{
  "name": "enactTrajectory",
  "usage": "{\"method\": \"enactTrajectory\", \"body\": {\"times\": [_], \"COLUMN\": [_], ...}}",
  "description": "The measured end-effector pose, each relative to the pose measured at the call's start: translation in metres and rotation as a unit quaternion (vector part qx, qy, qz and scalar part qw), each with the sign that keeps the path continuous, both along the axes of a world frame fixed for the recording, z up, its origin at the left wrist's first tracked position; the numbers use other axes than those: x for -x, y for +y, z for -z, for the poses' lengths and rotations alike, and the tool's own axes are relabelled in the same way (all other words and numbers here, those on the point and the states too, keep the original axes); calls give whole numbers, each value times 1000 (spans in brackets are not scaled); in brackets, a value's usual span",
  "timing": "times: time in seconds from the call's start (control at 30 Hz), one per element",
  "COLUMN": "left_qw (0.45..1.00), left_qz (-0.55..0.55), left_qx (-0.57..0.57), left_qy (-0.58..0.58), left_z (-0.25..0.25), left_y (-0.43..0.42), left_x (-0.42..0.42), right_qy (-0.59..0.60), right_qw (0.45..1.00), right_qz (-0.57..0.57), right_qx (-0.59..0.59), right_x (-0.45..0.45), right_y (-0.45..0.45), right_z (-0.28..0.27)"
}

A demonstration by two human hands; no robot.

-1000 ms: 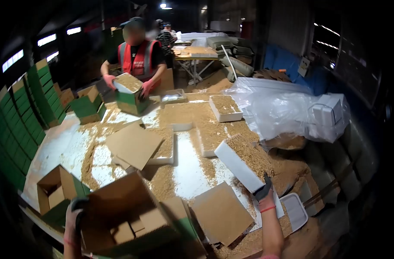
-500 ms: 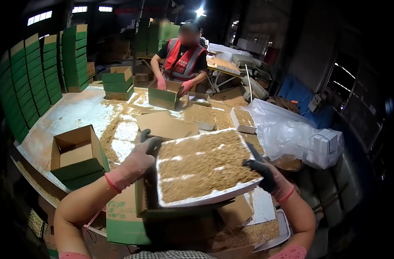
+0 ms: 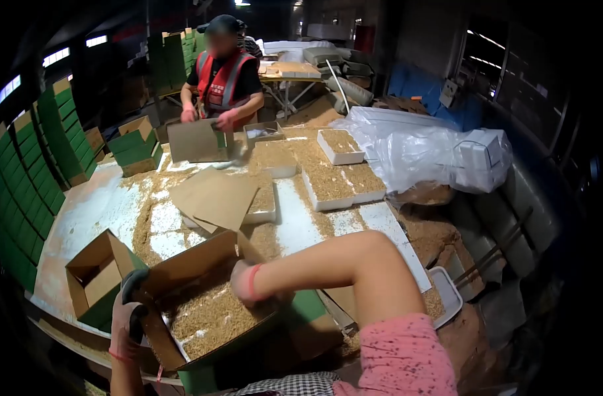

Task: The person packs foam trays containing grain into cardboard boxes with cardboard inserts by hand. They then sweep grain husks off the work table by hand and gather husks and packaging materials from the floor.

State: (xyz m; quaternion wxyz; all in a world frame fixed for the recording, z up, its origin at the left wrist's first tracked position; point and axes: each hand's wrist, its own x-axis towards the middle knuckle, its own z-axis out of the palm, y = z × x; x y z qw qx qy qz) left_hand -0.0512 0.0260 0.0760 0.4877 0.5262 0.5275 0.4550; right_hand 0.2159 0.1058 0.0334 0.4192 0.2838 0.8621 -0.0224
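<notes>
A green and brown cardboard box (image 3: 202, 261) stands open in front of me, tilted in view. Inside lies a white tray filled with a brown, sawdust-like material (image 3: 215, 315); only a bit of its white edge shows. My left hand (image 3: 128, 320), in a glove with dark fingertips, grips the box's left wall. Across the box reaches my right arm, and my right hand (image 3: 247, 282) is at the right side of the inside, blurred, its fingers hidden. To the left, close by, is another open cardboard box (image 3: 103, 277).
Brown cardboard sheets (image 3: 215, 198) lie beyond the box. Filled white trays (image 3: 344, 185) sit farther right, near plastic-wrapped white blocks (image 3: 440, 152). Green boxes (image 3: 64, 132) are stacked at left. Across the table, a co-worker in a red vest (image 3: 225, 82) handles a box (image 3: 199, 140).
The filled tray went from both my hands down into the box. My left hand moved to the box wall; my right hand reaches inside. The co-worker's box is turned differently.
</notes>
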Motion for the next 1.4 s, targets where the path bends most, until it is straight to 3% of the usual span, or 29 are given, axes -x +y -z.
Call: {"method": "enactTrajectory", "body": {"times": [0.07, 0.1, 0.13, 0.17, 0.2, 0.23, 0.27, 0.3, 0.37, 0.43, 0.5, 0.53, 0.63, 0.67, 0.73, 0.83, 0.87, 0.9, 0.93, 1.0, 1.07, 1.1, 1.13, 1.17, 1.2, 1.23, 1.3, 1.33, 1.4], "left_qw": [999, 1000, 1000, 997, 990, 985, 984, 983, 984, 985, 982, 981, 987, 991, 992, 997, 997, 996, 997, 991, 994, 987, 976, 983, 982, 978, 981, 987, 992], "left_qz": [-37, -23, -11, -14, -20, -49, -61, -70, -85, -91, -115, -113, -109, -98, -96, -67, -62, -54, -33, -30, -51, -49, -45, -32, -36, -49, -66, -73, -32], "left_qx": [28, 1, -25, -61, -90, -71, -64, -55, -40, -41, -41, -35, -34, -39, -54, -28, -45, -17, -46, -10, 7, -10, -30, -63, -86, -72, -40, -22, -52], "left_qy": [13, 5, -2, 53, 110, 149, 157, 159, 152, 144, 147, 151, 116, 81, 67, -28, -28, -74, -51, -129, -95, -153, -212, -169, -165, -189, -177, -142, -111], "left_z": [2, 18, 32, 28, 25, 33, 32, 27, 22, 15, 17, 17, 19, 19, 9, 8, 12, 9, 12, 13, 18, 24, 35, 56, 66, 50, 28, 25, 24], "left_y": [2, 6, 12, 16, 14, 18, 19, 19, 21, 22, 23, 24, 29, 29, 32, 28, 29, 27, 27, 28, 31, 36, 42, 50, 50, 40, 28, 26, 21], "left_x": [4, 19, 34, 26, 20, 23, 20, 12, 8, -1, -4, -5, -7, -9, -18, -17, -12, -12, -7, -8, -1, 0, 5, 20, 24, 15, 4, 3, 8], "right_qy": [-30, 163, 363, 363, 484, 485, 554, 363, 267, 211, 298, 376, 397, 475, 380, 371, 396, 534, 538, 555, 530, 429, 442, 358, 341, 324, 381, 431, 327], "right_qw": [976, 954, 850, 921, 852, 788, 759, 852, 894, 918, 891, 853, 870, 824, 892, 903, 866, 805, 746, 693, 774, 843, 864, 906, 891, 923, 902, 871, 906], "right_qz": [-195, -223, -239, -42, 37, 1, 38, 125, 191, 154, 103, 75, 65, 37, 37, 8, 5, 134, -16, -117, -171, -174, -197, -220, -294, -199, -163, -129, -116], "right_qx": [-91, -117, -298, -138, -195, -379, -340, -356, -307, -297, -326, -354, -286, -308, -242, -216, -306, -220, -393, -444, -302, -273, -142, -52, -51, 55, 124, 197, 243], "right_x": [11, -2, -7, -15, -28, -46, -61, -78, -92, -89, -81, -69, -53, -58, -64, -79, -79, -70, -65, -41, -10, 4, 15, 26, 29, 41, 55, 60, 53], "right_y": [-19, -15, 2, 26, 76, 121, 195, 213, 259, 264, 291, 292, 283, 277, 254, 237, 225, 193, 158, 97, 27, -11, -21, -34, -33, -42, -49, -57, -52], "right_z": [-35, -46, -29, -80, -56, -35, 24, 19, 96, 121, 194, 191, 153, 137, 93, 75, 50, -16, -67, -127, -140, -132, -93, -73, -38, -43, 1, -5, -24]}}
